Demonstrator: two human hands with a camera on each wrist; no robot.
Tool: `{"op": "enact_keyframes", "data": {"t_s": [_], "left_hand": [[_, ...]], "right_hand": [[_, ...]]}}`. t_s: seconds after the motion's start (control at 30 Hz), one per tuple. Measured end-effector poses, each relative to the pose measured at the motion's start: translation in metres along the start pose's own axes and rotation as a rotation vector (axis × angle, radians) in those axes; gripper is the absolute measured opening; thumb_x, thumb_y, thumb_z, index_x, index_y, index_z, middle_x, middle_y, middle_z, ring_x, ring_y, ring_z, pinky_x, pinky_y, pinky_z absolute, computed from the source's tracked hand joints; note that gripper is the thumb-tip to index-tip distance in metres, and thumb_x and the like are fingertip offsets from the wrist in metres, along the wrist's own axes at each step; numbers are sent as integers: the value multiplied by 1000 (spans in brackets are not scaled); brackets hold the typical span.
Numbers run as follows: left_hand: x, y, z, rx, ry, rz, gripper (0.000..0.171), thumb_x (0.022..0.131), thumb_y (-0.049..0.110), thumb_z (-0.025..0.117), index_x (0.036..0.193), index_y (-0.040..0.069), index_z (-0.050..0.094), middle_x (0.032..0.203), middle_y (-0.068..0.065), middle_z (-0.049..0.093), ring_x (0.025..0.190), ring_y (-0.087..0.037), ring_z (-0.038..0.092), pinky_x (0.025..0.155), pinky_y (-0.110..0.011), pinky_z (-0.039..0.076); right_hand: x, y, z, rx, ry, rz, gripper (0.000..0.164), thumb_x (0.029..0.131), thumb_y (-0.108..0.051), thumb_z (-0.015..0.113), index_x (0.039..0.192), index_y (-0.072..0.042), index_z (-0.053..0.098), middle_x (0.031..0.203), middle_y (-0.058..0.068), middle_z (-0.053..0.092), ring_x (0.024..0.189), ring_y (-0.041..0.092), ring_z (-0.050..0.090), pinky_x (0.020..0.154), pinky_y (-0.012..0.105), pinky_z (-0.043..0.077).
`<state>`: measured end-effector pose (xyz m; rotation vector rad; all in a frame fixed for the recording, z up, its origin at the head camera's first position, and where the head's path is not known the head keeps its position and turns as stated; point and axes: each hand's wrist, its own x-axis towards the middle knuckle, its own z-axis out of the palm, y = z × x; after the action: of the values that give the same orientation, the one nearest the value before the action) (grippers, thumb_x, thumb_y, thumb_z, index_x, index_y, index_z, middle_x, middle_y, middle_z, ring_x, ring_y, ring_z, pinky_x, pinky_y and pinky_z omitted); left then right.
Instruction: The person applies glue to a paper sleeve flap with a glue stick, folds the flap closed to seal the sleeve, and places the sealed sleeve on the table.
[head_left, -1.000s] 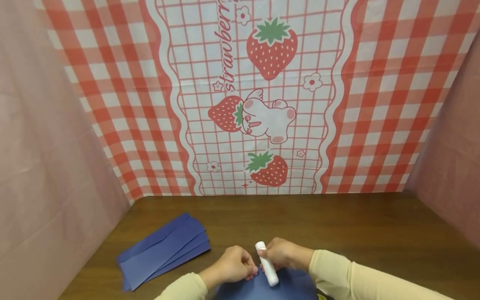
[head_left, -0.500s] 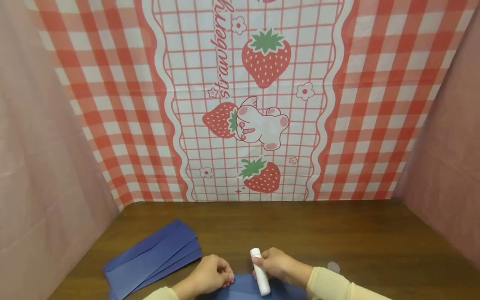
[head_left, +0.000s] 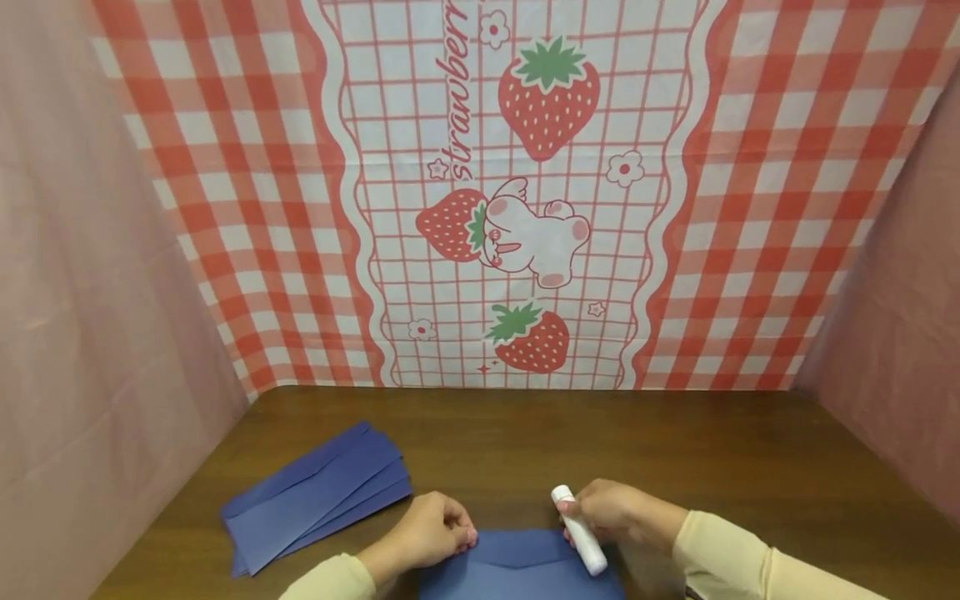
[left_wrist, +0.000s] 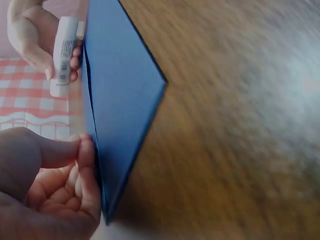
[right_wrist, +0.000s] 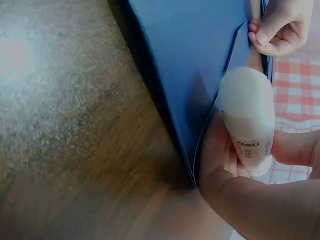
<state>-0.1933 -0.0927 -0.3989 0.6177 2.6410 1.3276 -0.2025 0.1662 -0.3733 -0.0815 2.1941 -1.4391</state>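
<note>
A blue envelope (head_left: pixel 517 575) lies at the table's front edge, its flap side up. At its upper left corner my left hand (head_left: pixel 435 529) pinches the edge between thumb and curled fingers; the left wrist view shows this hand (left_wrist: pixel 55 185) close up. My right hand (head_left: pixel 618 512) grips a white glue stick (head_left: pixel 579 532), tilted over the envelope's upper right corner. In the right wrist view, printing shows on the glue stick (right_wrist: pixel 248 115), and the fingers below it touch or nearly touch the envelope's edge. The envelope's near part is cut off by the head view.
Several more blue envelopes (head_left: pixel 318 500) lie fanned out on the brown wooden table (head_left: pixel 675 442), left of my left hand. Behind the table hangs a red and white checked cloth (head_left: pixel 525 250) with strawberries. Pink drapes (head_left: pixel 892 317) close off both sides.
My hands have moved apart along the envelope's top edge. The right hand went right with the glue stick, and the left went left to the corner. The head view has shifted slightly.
</note>
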Motion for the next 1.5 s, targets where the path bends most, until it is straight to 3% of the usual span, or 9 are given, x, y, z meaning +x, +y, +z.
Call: {"op": "enact_keyframes", "data": {"t_s": [0.2,0.43,0.7,0.9,1.03,1.27,1.5], "left_hand": [[7,10,1,9,-15,-35,15,81,4,70,66,3,70,57,-5,66,49,-2,51,46,-16,42],[20,30,15,-25,-54,-21,14,82,4,70,69,2,71,59,-9,68,49,-2,52,46,-15,42],[22,27,27,53,-44,-40,14,79,0,71,66,4,71,57,-3,67,49,-1,50,46,-15,41],[23,26,29,42,-34,-40,13,79,0,71,66,4,71,58,-2,68,47,-1,50,45,-15,42],[22,25,31,45,-30,-31,13,78,2,71,66,6,71,57,-2,67,48,0,49,46,-15,40],[21,28,19,-89,-90,-113,11,80,-2,69,70,-1,72,63,-12,71,50,-6,59,47,-17,48],[16,25,-4,-3,-83,-138,14,81,-2,68,67,-1,71,60,-9,69,48,-4,56,45,-15,45]], "right_hand": [[-1,3,0,-40,12,3,26,99,-9,47,98,15,57,76,7,60,68,13,60,66,26,54],[1,5,-3,-8,-27,1,26,100,-9,45,100,15,55,77,6,60,70,12,60,68,26,55],[2,-3,0,31,-76,19,22,99,-10,47,98,10,56,78,5,62,71,13,62,70,27,55],[10,-21,15,36,-108,23,22,100,-9,45,99,10,55,78,7,62,72,14,61,72,30,55],[14,-21,25,19,-84,6,22,98,-6,47,98,13,56,77,9,65,70,13,63,71,29,55],[14,-16,35,-70,-12,-58,22,96,-3,51,97,17,59,75,15,69,66,13,64,66,30,57],[14,-17,37,-135,42,-102,21,95,-5,53,91,14,60,71,14,68,61,11,62,60,27,55]]}}
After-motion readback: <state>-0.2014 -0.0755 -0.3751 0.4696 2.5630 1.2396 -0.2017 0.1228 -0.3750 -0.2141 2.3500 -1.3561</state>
